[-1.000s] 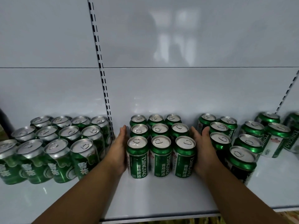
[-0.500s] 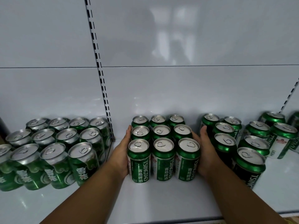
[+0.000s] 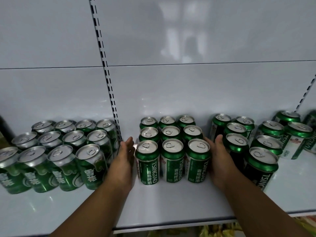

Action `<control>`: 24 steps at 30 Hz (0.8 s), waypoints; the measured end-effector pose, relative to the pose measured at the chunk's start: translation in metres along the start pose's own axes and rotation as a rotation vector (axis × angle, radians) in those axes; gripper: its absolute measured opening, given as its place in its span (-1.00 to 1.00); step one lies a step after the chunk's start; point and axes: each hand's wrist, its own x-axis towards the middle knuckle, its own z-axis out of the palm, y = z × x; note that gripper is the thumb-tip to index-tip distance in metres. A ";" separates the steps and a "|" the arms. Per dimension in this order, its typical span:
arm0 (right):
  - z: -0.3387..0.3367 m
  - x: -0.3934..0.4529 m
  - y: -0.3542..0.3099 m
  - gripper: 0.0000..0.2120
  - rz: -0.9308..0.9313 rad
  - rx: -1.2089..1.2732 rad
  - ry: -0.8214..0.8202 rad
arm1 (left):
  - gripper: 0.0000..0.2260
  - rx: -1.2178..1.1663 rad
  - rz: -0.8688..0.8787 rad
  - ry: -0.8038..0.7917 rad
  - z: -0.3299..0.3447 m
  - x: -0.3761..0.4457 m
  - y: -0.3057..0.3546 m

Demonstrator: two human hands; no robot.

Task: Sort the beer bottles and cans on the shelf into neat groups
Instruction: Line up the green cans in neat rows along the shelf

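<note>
A square block of several green Tsingtao cans point(image 3: 172, 149) stands upright in the middle of the white shelf point(image 3: 171, 206). My left hand point(image 3: 124, 158) lies flat along the block's left side with straight fingers, a narrow gap showing near the fingertips. My right hand point(image 3: 219, 159) lies flat along the right side, touching the front right can. Left of the upright post stands a tidy group of green cans with white Chinese lettering point(image 3: 56, 151). To the right, more Tsingtao cans point(image 3: 259, 146) stand in looser rows.
A slotted metal upright point(image 3: 109, 86) runs up the back panel between the left group and the middle block. A second slotted upright point(image 3: 306, 94) rises at the far right. Yellowish packaging point(image 3: 210, 232) shows below the shelf's front edge.
Both hands pressed in against the sides of the middle block, closing the cans together, then eased off a little. The view has shifted slightly to the right.
</note>
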 end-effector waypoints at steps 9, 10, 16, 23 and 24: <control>0.008 -0.045 0.018 -0.73 -0.186 -0.231 0.025 | -0.38 0.215 0.126 -0.198 -0.002 -0.027 -0.022; 0.010 -0.049 0.017 -0.74 -0.196 -0.245 0.014 | -0.38 0.229 0.122 -0.212 -0.006 -0.026 -0.023; 0.003 -0.064 0.024 -0.53 -0.363 -0.563 0.127 | -0.64 0.359 0.188 -0.126 -0.016 -0.047 -0.021; -0.002 -0.067 0.031 -0.57 -0.446 -0.704 0.253 | -0.51 0.757 0.363 -0.051 -0.019 -0.054 -0.020; -0.001 -0.067 0.031 -0.57 -0.453 -0.714 0.263 | -0.51 0.769 0.366 -0.048 -0.018 -0.055 -0.020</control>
